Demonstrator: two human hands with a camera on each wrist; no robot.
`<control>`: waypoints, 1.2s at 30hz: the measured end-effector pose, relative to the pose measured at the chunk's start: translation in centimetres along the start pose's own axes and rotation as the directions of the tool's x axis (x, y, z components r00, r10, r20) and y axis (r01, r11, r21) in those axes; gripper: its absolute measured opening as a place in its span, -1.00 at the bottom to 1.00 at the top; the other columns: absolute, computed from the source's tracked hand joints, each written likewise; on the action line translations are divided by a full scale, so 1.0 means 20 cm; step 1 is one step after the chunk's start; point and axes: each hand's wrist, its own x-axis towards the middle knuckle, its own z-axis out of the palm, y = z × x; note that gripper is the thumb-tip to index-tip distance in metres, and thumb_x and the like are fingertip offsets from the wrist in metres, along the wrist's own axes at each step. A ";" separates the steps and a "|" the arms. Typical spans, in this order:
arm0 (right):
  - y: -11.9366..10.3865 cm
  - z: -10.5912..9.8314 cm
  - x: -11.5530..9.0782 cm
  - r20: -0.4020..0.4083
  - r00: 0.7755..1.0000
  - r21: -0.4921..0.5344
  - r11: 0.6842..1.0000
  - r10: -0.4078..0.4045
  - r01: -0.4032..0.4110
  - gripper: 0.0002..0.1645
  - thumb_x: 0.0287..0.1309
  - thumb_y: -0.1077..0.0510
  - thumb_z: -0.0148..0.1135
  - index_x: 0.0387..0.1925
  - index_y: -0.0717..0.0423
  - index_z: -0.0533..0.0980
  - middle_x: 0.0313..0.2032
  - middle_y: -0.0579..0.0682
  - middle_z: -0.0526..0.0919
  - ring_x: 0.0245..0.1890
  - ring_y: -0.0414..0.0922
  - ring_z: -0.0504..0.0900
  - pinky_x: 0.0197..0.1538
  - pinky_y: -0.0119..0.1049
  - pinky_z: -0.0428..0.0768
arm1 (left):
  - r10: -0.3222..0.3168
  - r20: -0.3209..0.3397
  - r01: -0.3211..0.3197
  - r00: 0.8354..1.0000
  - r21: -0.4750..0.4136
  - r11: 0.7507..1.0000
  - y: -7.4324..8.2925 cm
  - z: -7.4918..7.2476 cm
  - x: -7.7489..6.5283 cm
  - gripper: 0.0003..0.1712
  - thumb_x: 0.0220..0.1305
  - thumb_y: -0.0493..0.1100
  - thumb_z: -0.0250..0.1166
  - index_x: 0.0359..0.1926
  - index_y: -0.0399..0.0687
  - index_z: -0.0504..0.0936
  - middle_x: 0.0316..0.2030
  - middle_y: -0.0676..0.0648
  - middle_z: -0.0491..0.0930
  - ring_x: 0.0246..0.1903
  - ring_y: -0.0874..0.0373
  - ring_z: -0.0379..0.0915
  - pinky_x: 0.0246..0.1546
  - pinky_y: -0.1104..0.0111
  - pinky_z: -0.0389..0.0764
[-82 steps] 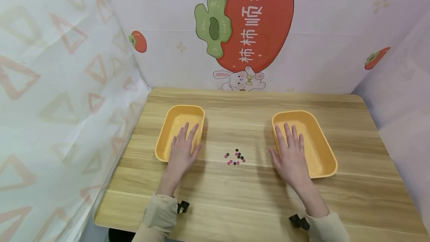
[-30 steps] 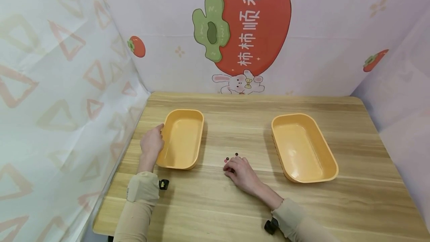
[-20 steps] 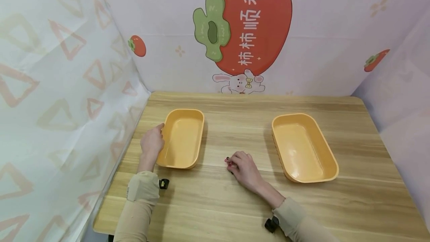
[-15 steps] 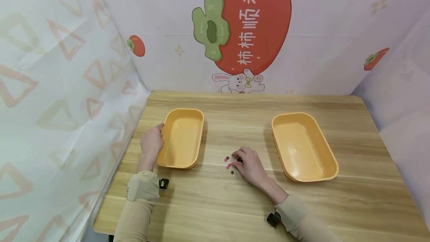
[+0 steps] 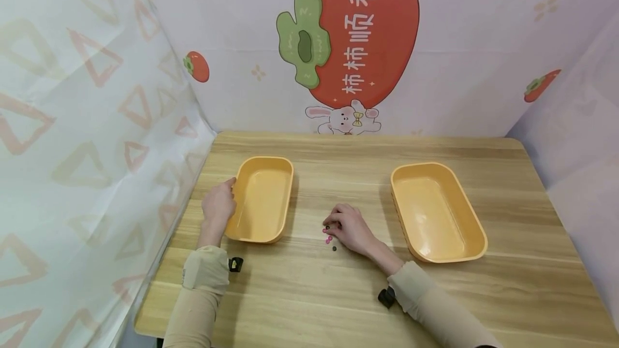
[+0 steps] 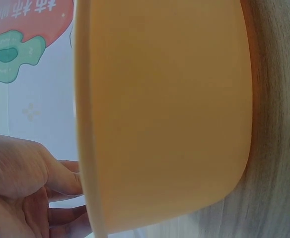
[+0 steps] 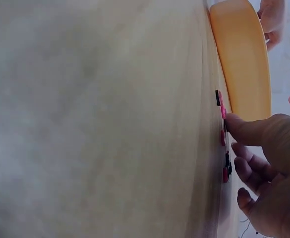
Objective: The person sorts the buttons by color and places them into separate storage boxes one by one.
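Observation:
My left hand (image 5: 218,205) grips the left rim of the left yellow bin (image 5: 261,200); in the left wrist view the thumb (image 6: 65,178) lies at the rim, the other fingers partly behind it. My right hand (image 5: 350,228) is low over a scatter of small pink and black discs, thumb and index finger bent around a black disc (image 5: 327,227) with a gap between their tips. Pink discs (image 5: 329,239) and a black disc (image 5: 334,248) lie just in front of the thumb. Other discs (image 7: 227,173) show below the fingers in the right wrist view.
A second yellow bin (image 5: 437,214) stands on the right of the wooden table (image 5: 309,294). Printed cloth walls (image 5: 242,95) enclose the table at the back and sides. A black strap mount (image 5: 386,298) sits at my right wrist.
Both hands have left their spread poses over the bins: the left moved to the left bin's outer rim, the right to the discs. Over the last half second the right hand shifted left.

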 end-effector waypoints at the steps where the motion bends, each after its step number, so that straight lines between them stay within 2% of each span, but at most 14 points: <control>1: 0.00 0.00 0.01 0.009 1.000 0.014 1.000 -0.010 0.010 -0.91 0.21 0.21 0.63 -0.23 0.03 0.85 -0.23 -0.07 0.71 -0.13 -0.07 0.60 0.07 -0.10 0.40 | 0.003 -0.004 -0.003 1.000 -0.002 1.000 -0.01 0.02 0.02 -0.22 0.41 -0.48 0.20 0.61 -0.07 0.45 0.23 -0.29 0.74 -0.01 -0.26 0.77 -0.32 -0.01 0.71; 3: 0.01 0.00 0.01 0.014 0.999 0.050 0.998 -0.035 0.034 -0.94 0.21 0.23 0.63 -0.29 0.02 0.85 -0.26 -0.09 0.71 -0.16 -0.10 0.60 0.06 -0.15 0.37 | -0.001 -0.001 0.001 1.000 0.002 1.000 -0.04 0.04 0.05 -0.23 0.41 -0.46 0.24 0.61 -0.06 0.46 0.24 -0.28 0.74 0.06 -0.28 0.76 -0.29 -0.02 0.73; 7: 0.04 0.02 0.02 0.013 0.996 0.114 0.990 -0.083 0.081 -0.90 0.20 0.28 0.62 -0.34 0.02 0.84 -0.31 -0.10 0.74 -0.19 -0.13 0.60 0.05 -0.22 0.32 | 0.002 -0.013 -0.001 1.000 0.006 1.000 -0.13 0.14 0.15 -0.21 0.38 -0.43 0.32 0.59 0.06 0.50 0.21 -0.23 0.78 0.02 -0.26 0.78 -0.36 -0.01 0.71; 9: 0.04 0.03 0.02 0.014 0.996 0.113 0.989 -0.093 0.091 -0.89 0.19 0.28 0.62 -0.36 0.02 0.82 -0.32 -0.11 0.75 -0.18 -0.14 0.61 0.04 -0.22 0.33 | 0.001 -0.018 -0.001 1.000 0.009 1.000 -0.12 0.13 0.14 -0.23 0.40 -0.41 0.32 0.59 0.06 0.51 0.20 -0.23 0.78 0.02 -0.27 0.78 -0.35 -0.02 0.72; 14: 0.04 0.03 0.03 0.045 0.996 0.054 0.995 -0.083 0.081 -0.86 0.22 0.23 0.62 -0.36 -0.02 0.76 -0.31 -0.14 0.74 -0.15 -0.13 0.60 0.07 -0.15 0.37 | 0.004 -0.002 -0.004 1.000 0.007 1.000 0.01 0.00 -0.01 -0.29 0.47 -0.42 0.23 0.59 -0.08 0.47 0.21 -0.31 0.75 0.02 -0.33 0.77 -0.33 -0.04 0.74; 16: 0.04 0.03 0.03 0.061 0.995 0.046 0.996 -0.076 0.073 -0.87 0.25 0.21 0.61 -0.35 -0.03 0.75 -0.29 -0.14 0.74 -0.13 -0.12 0.59 0.10 -0.12 0.38 | 0.013 -0.015 -0.013 1.000 0.009 1.000 0.03 -0.01 -0.03 -0.30 0.47 -0.44 0.22 0.59 -0.12 0.47 0.21 -0.33 0.75 0.00 -0.35 0.77 -0.34 -0.04 0.74; 19: 0.04 0.03 0.03 0.072 0.996 0.059 0.997 -0.060 0.056 -0.88 0.28 0.20 0.59 -0.32 -0.04 0.74 -0.26 -0.13 0.73 -0.10 -0.12 0.57 0.13 -0.09 0.37 | 0.006 -0.015 -0.006 1.000 0.014 1.000 0.01 0.01 -0.01 -0.30 0.47 -0.45 0.21 0.58 -0.12 0.48 0.21 -0.34 0.74 0.00 -0.36 0.76 -0.32 -0.05 0.74; 20: 0.04 0.03 0.03 0.074 0.996 0.074 0.996 -0.051 0.046 -0.88 0.29 0.20 0.58 -0.31 -0.03 0.74 -0.24 -0.12 0.73 -0.09 -0.11 0.56 0.14 -0.10 0.36 | 0.014 -0.035 -0.014 0.999 0.016 1.000 -0.02 0.04 0.02 -0.29 0.44 -0.44 0.24 0.57 -0.07 0.51 0.19 -0.31 0.77 -0.03 -0.34 0.77 -0.35 -0.03 0.73; 23: 0.04 0.03 0.03 0.072 0.997 0.128 0.992 -0.028 0.018 -0.90 0.31 0.21 0.56 -0.27 -0.02 0.74 -0.20 -0.10 0.74 -0.06 -0.10 0.56 0.16 -0.11 0.34 | 0.003 -0.025 -0.002 1.000 0.021 1.000 -0.06 0.07 0.06 -0.28 0.43 -0.43 0.26 0.57 0.01 0.53 0.17 -0.28 0.78 -0.04 -0.32 0.78 -0.36 -0.02 0.73; 27: 0.03 0.03 0.04 0.042 0.999 0.206 0.979 -0.020 0.011 -0.93 0.33 0.24 0.53 -0.25 0.04 0.75 -0.18 -0.05 0.75 -0.05 -0.07 0.59 0.16 -0.12 0.43 | 0.007 -0.014 -0.007 1.000 0.002 1.000 -0.09 0.09 0.09 -0.27 0.50 -0.41 0.21 0.60 0.10 0.50 0.15 -0.22 0.80 -0.14 -0.19 0.78 -0.39 0.06 0.71; 31: 0.02 0.01 0.06 -0.006 1.000 0.306 0.952 -0.003 0.004 -0.91 0.33 0.30 0.51 -0.25 0.07 0.74 -0.19 -0.01 0.76 -0.05 -0.03 0.64 0.11 -0.13 0.58 | 0.009 -0.012 -0.009 1.000 -0.011 1.000 -0.06 0.07 0.06 -0.29 0.51 -0.41 0.18 0.61 0.03 0.48 0.20 -0.25 0.78 -0.17 -0.17 0.76 -0.37 0.05 0.72; 33: 0.00 -0.01 0.07 -0.019 1.000 0.349 0.937 0.014 -0.006 -0.92 0.35 0.30 0.50 -0.25 0.07 0.74 -0.18 0.00 0.77 -0.05 -0.02 0.66 0.07 -0.14 0.62 | 0.018 -0.028 -0.018 0.999 -0.014 1.000 -0.05 0.06 0.04 -0.31 0.51 -0.42 0.17 0.60 -0.02 0.48 0.21 -0.26 0.77 -0.11 -0.21 0.78 -0.35 0.04 0.73; 34: 0.00 -0.02 0.07 -0.022 1.000 0.363 0.932 0.019 -0.010 -0.92 0.35 0.30 0.50 -0.24 0.07 0.74 -0.18 0.01 0.78 -0.05 -0.02 0.66 0.06 -0.14 0.63 | 0.002 -0.010 -0.003 1.000 -0.004 1.000 0.01 0.00 0.00 -0.31 0.49 -0.45 0.18 0.59 -0.11 0.48 0.24 -0.32 0.74 -0.07 -0.27 0.77 -0.33 0.01 0.74; 36: -0.02 -0.03 0.08 -0.019 0.999 0.383 0.924 0.028 -0.019 -0.92 0.36 0.30 0.49 -0.23 0.06 0.75 -0.16 0.03 0.78 -0.04 -0.03 0.66 0.05 -0.14 0.64 | 0.011 -0.020 -0.011 1.000 -0.001 1.000 0.03 -0.01 -0.02 -0.31 0.48 -0.46 0.17 0.58 -0.15 0.47 0.25 -0.32 0.73 0.01 -0.30 0.77 -0.31 0.01 0.74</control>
